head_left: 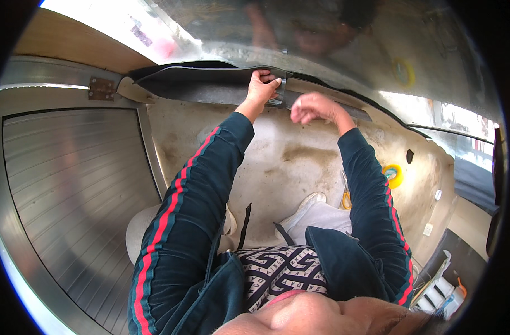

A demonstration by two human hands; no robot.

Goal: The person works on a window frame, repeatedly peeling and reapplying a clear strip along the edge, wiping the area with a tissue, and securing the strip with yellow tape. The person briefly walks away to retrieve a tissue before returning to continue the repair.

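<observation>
Along the base of the glass panel (344, 50) runs a long dark grey flexible sheet (199, 89), its upper edge bowed. My left hand (261, 89) pinches that edge, fingers over the top and thumb in front. Beside the thumb, a strip of clear tape (281, 86) crosses the sheet from top to bottom. My right hand (317, 108) hovers just right of the tape, apart from the sheet as far as I can see. Its fingers are curled and smeared by motion, so whether they hold anything cannot be made out.
A yellow-cored tape roll (393, 176) and yellow-handled scissors (346, 199) lie to the right on the stained pale surface (255, 178). A ribbed metal door panel (76, 195) with a rusty hinge (101, 89) stands left. White items and cables (442, 293) sit at lower right.
</observation>
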